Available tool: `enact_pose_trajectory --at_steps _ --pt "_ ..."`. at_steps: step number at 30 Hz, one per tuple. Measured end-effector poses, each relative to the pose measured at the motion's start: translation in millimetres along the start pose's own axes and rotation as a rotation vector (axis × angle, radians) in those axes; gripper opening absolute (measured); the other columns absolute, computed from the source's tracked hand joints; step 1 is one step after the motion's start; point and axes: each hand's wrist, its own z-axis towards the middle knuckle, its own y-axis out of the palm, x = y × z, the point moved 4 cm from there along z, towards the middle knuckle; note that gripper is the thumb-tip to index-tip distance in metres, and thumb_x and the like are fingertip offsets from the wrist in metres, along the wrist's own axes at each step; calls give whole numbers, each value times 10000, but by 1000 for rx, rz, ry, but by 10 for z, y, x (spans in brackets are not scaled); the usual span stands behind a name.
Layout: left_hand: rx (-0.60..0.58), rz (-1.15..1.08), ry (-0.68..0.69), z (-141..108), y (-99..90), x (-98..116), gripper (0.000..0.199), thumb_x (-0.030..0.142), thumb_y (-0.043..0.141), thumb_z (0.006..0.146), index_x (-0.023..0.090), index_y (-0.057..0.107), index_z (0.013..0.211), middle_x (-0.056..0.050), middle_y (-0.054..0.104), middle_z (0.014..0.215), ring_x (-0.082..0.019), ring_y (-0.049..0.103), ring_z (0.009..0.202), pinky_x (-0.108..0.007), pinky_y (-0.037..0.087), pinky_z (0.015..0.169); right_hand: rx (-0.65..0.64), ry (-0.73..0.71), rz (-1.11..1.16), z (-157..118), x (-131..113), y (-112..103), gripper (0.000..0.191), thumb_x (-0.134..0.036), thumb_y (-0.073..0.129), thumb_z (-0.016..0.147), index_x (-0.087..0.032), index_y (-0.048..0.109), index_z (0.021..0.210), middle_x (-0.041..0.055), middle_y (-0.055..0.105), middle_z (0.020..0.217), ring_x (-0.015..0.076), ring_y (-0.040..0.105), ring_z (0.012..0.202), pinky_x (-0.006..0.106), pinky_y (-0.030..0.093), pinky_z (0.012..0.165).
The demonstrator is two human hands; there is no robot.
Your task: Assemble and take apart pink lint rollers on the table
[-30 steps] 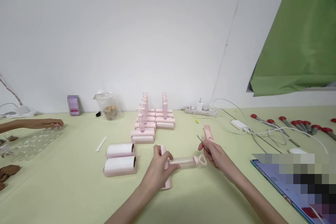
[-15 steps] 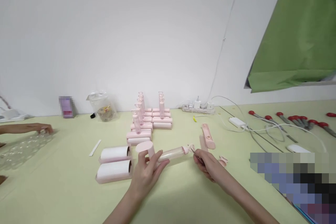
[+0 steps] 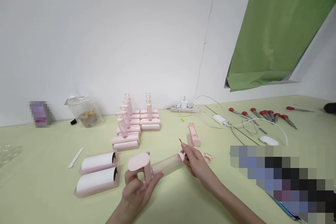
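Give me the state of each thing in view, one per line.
Left hand: closed on pink frame
Right hand: closed on thin tool
Clear tube: capped
Long pink piece: lying loose
White rolls: lying sideways
Power strip: plugs inserted
Red-ended tools: lying scattered
Green cloth: hanging

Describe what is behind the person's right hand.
The pink cap of the clear tube reaches the right hand, which largely covers what lies beyond. A thin tool pokes out above, mostly hidden in the grip.
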Motion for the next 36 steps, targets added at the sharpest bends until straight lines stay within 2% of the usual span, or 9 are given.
enact_pose_trajectory --at_steps 2,4,6,9,11,14,17,24,36 --pt "210 20 12 70 -72 46 412 331 680 653 238 280 680 18 438 761 -115 546 662 -251 495 555 34 -27 49 -21 7 14 434 -616 355 758 -208 354 610 -109 175 460 46 93 377 185 87 347" --pt "236 -40 -137 177 -97 32 452 400 684 620 244 310 819 0 451 835 -142 552 748 -292 503 615 58 -44 91 -48 8 25 439 -632 353 750 -212 353 622 -107 177 468 47 105 373 185 93 346" --pt "-15 -181 -351 264 -16 -7 500 454 638 639 236 316 954 -22 490 886 -167 560 810 -308 497 650 48 -66 83 -62 5 35 444 -642 348 747 -216 349 626 -104 184 470 51 122 371 188 100 350" --pt "-525 -404 -540 228 169 45 395 401 594 688 210 404 977 2 552 755 -153 567 706 -262 459 607 26 -117 -26 -49 5 27 439 -633 332 760 -219 331 614 -94 205 476 63 152 379 204 118 361" --pt "-690 -537 -634 145 245 112 357 352 621 669 204 451 945 32 546 664 -122 536 616 -219 412 558 57 -145 -136 -34 6 -7 427 -610 325 778 -219 313 606 -81 223 497 76 202 406 212 156 382" --pt "-677 -596 -745 60 289 160 300 324 616 668 202 478 903 63 505 590 -92 482 550 -188 358 526 114 -174 -365 -30 -13 -57 425 -572 332 797 -210 283 579 -62 237 531 97 264 480 223 197 447" --pt "-661 -522 -730 45 277 147 237 367 565 696 196 495 845 85 414 490 -84 405 467 -189 311 482 44 -178 -501 -43 -36 -39 450 -560 319 805 -203 242 542 -52 216 530 107 261 501 235 188 476" --pt "-696 -568 -648 115 199 40 271 412 565 687 182 475 798 89 399 470 -67 331 416 -194 257 448 -156 -104 -491 -98 -92 16 477 -573 277 807 -197 326 517 -32 318 514 130 354 522 237 258 516" --pt "-787 -624 -777 150 211 132 324 397 613 641 154 516 833 104 382 424 -50 312 354 -190 225 400 -310 -35 -642 -169 -302 -38 506 -585 256 799 -192 383 507 -33 382 508 119 373 507 217 307 533"
